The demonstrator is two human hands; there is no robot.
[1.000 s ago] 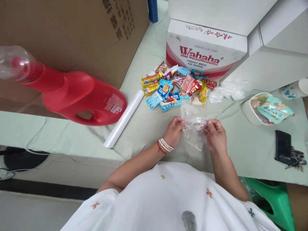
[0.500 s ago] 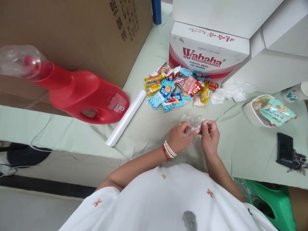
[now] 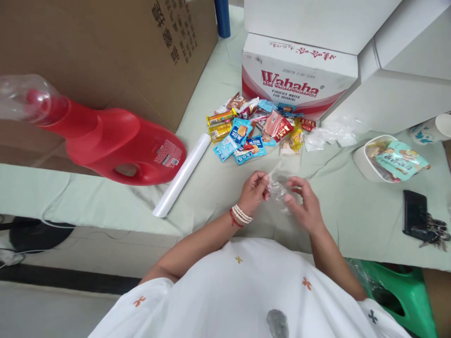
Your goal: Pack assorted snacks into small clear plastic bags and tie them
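A crumpled clear plastic bag hangs between my two hands, over the table's near side. My left hand is closed, its fingers pinching the bag's gathered edge. At the bag's other side, my right hand has its fingers apart, slightly blurred, with the thumb close to the plastic; whether it touches the bag is unclear. Beyond the hands lies a pile of small wrapped snacks in blue, red and yellow packets. A white plastic roll rests to the left of the pile.
A red jug-shaped container lies at the left against a brown carton. Behind the snacks stands a Wahaba-style printed water box. To the right are a white tub, a phone, keys and crumpled clear plastic.
My left hand has shifted slightly left and now pinches the bag's edge. My right hand has opened from its pinch. The whole view has shifted a little.
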